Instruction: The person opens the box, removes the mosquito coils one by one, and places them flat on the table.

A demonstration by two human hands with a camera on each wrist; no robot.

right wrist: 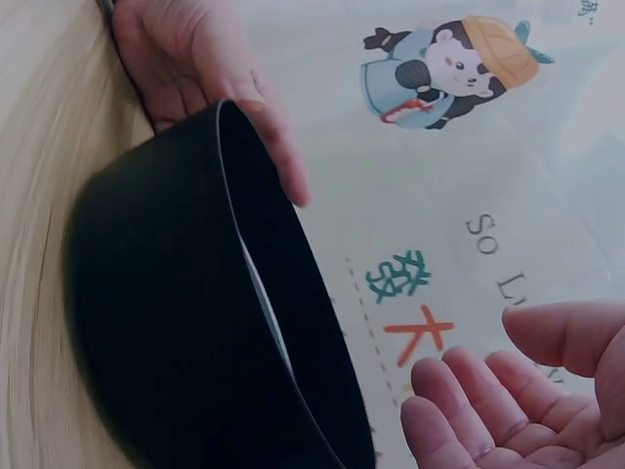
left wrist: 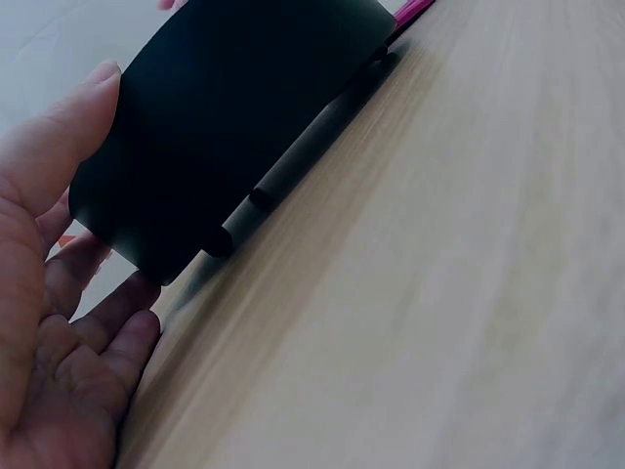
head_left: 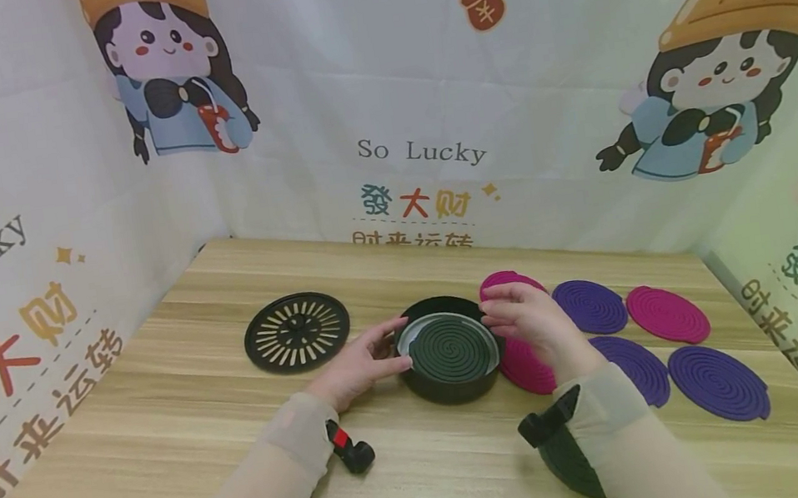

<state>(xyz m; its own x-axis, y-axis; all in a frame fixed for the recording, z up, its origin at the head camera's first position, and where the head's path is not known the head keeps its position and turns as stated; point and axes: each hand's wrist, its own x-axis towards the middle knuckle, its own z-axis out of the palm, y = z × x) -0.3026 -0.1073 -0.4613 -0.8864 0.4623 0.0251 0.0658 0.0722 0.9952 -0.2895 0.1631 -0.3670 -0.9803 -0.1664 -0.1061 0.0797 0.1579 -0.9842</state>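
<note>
A black round mosquito coil holder stands in the middle of the table on short feet. Inside its pale inner dish lies a dark green mosquito coil. My left hand grips the holder's left side, thumb at the upper edge and fingers curled round the lower wall, as the left wrist view shows. On the other side my right hand is held apart from the rim, its fingers loosely bent and nothing in them; the right wrist view shows the palm turned toward the holder.
A black slotted lid lies at the left. On the right are several magenta coils and purple coils. Another dark green coil lies partly hidden under my right wrist. A printed cloth hangs behind the table.
</note>
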